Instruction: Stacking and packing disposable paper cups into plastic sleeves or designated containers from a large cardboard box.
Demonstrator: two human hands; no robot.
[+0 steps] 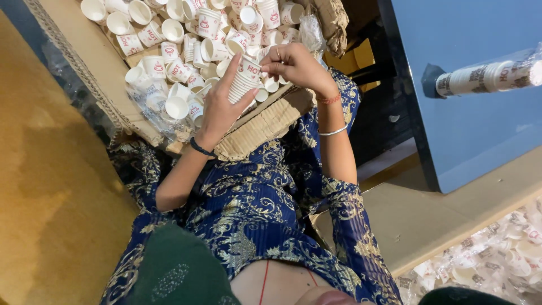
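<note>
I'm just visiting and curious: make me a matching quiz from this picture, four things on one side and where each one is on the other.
Things:
1. stack of paper cups
2. loose paper cups
3. wrapped sleeve of cups
4. silver bangle

Places:
A. against the blue panel
B. on the right wrist
C. in the left hand
D. in the cardboard box

Pairs: 1-C, 2-D, 3-A, 4-B

The left hand (217, 107) covers the lower part of the cup stack (244, 79), so its count cannot be told. The cardboard box (101, 68) runs off the top edge, as do some loose cups (169, 56). At right, a wrapped sleeve of cups (485, 77) is cut by the edge and blurred.
</note>
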